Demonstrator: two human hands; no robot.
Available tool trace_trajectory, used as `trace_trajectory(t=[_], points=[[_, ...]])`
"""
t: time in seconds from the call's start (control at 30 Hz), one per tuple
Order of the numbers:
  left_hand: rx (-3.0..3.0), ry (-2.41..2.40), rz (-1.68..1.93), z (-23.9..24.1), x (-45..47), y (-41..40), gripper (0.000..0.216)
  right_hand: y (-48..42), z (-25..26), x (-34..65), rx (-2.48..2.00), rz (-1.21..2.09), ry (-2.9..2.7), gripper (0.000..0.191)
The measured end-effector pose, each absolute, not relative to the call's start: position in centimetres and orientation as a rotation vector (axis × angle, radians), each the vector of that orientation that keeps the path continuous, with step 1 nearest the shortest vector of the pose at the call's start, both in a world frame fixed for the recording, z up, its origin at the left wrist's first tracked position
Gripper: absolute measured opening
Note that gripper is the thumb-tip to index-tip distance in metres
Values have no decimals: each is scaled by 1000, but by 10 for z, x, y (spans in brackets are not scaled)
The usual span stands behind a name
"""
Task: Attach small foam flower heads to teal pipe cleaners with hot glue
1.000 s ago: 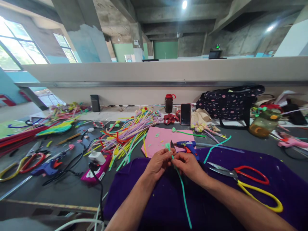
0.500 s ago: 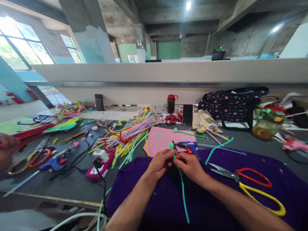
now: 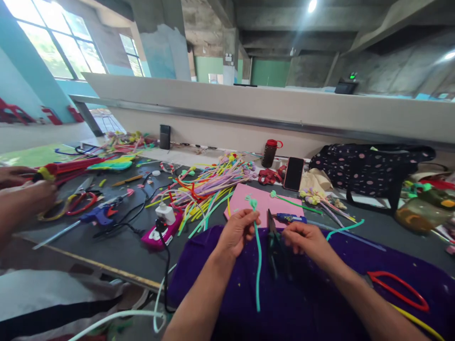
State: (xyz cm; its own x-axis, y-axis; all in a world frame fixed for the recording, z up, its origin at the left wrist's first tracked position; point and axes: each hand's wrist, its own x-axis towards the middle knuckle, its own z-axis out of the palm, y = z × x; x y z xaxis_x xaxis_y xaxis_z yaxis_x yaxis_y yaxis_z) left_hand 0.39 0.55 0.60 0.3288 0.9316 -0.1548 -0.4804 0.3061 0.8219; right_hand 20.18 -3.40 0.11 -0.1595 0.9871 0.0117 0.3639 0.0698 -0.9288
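Observation:
My left hand (image 3: 239,231) is closed, pinching a green pipe cleaner (image 3: 258,274) just under its knotted, curled top (image 3: 252,202). The long stem hangs down over the purple cloth (image 3: 220,303). To the right, my right hand (image 3: 306,240) has its fingers curled at a dark, pointed, pliers-like tool (image 3: 271,222). Its tip points up and its lower part is blurred; the grip on it is partly hidden. Behind the hands, a blue glue gun (image 3: 289,218) lies at the edge of a pink sheet (image 3: 245,193). Another green pipe cleaner (image 3: 298,205) crosses that sheet.
Red-and-yellow-handled scissors (image 3: 401,286) lie at right. Bundled pipe cleaners (image 3: 220,182), a magenta power strip (image 3: 161,237) and another glue gun (image 3: 97,215) are at left. A phone (image 3: 294,174), bottle (image 3: 270,154) and bag (image 3: 373,166) stand behind. Another person's hand (image 3: 39,194) works far left.
My hands have moved apart, and the dark tool now shows between them, away from the green top. The view has turned left. The other person's hands reach further in.

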Motion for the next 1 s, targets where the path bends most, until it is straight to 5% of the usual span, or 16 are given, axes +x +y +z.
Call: trace_trajectory(t=[0.2, 0.4, 1.0], points=[[607, 715, 1338, 14, -23, 17, 26, -9, 32, 196, -1373, 927, -1903, 17], [474, 675, 1501, 14, -37, 20, 25, 62, 33, 170, -1507, 329, -2401, 20], [579, 726, 1418, 7, -26, 20, 19, 104, -8, 89, -1415, 198, -2645, 20]])
